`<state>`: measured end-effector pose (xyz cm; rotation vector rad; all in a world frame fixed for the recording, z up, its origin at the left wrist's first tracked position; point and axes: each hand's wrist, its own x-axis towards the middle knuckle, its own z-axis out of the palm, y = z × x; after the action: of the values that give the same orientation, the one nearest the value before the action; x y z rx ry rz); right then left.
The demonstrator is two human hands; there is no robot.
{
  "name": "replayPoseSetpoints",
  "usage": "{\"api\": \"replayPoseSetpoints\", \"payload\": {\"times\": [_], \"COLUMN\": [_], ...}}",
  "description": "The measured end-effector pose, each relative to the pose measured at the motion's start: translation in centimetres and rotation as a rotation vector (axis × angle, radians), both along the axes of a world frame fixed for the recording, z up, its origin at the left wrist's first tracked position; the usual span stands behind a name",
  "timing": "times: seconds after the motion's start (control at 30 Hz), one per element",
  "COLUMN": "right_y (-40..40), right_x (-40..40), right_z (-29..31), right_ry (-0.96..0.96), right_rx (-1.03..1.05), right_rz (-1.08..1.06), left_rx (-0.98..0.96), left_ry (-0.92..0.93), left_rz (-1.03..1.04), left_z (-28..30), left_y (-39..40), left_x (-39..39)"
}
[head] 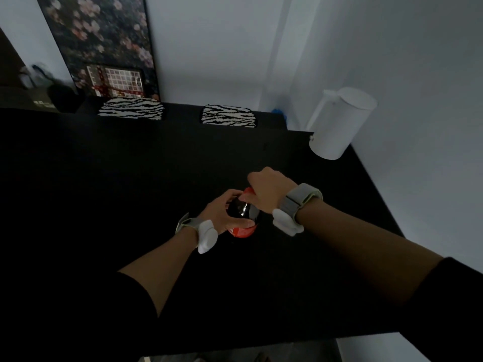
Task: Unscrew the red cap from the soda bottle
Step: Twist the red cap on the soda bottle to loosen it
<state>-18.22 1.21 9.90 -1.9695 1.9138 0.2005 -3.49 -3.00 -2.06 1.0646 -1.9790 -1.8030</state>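
A dark soda bottle [244, 211] with a red label stands upright on the black table [130, 178], seen from above. My left hand [220, 209] wraps around the bottle's shoulder from the left. My right hand [269, 189] is closed over the top of the bottle, fingers around the red cap [248, 191], of which only a sliver shows. Both wrists wear pale straps with white pieces attached.
A white kettle [339, 124] stands at the table's far right corner by the wall. Two zebra-patterned chair backs [130, 111] [228, 117] sit along the far edge. A floral framed picture [104, 43] leans behind them. The table's near edge runs below my arms.
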Motion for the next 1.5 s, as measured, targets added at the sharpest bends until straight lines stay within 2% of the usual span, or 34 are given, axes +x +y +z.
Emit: {"api": "replayPoseSetpoints", "payload": {"times": [0.13,0.23,0.37,0.43,0.6,0.8,1.0,1.17,1.37,1.5], "right_y": [0.2,0.5,0.1,0.0,0.4,0.1,0.3,0.4,0.4,0.4], "right_x": [-0.5,-0.4,0.6,1.0,1.1,1.1,1.1,1.1,1.4,1.1], "right_z": [0.8,0.9,0.4,0.0,0.2,0.3,0.9,0.3,0.7,0.4], "right_ry": [-0.023,-0.054,0.066,0.107,0.047,0.155,0.094,0.166,0.095,0.105], "right_rx": [0.009,0.036,-0.043,-0.057,-0.001,-0.022,0.075,-0.048,-0.007,-0.024], "right_rz": [0.219,0.137,-0.033,-0.031,0.036,-0.078,-0.023,-0.061,0.035,-0.06], "left_rx": [-0.003,-0.016,-0.042,-0.039,-0.024,-0.045,-0.034,-0.049,-0.031,-0.041], "left_ry": [0.006,0.017,0.029,0.002,-0.017,0.007,-0.036,-0.045,-0.053,-0.042], "left_rz": [0.006,0.023,0.01,-0.003,0.006,0.005,-0.028,-0.003,-0.004,-0.016], "left_z": [-0.3,-0.6,-0.6,-0.4,-0.8,-0.9,-0.5,-1.2,-1.0,-0.9], "left_y": [0.1,0.3,0.3,0.2,0.1,0.1,-0.1,-0.1,0.0,0.0], "left_x": [0.1,0.1,0.2,0.2,0.2,0.2,0.0,0.0,0.0,0.1]}}
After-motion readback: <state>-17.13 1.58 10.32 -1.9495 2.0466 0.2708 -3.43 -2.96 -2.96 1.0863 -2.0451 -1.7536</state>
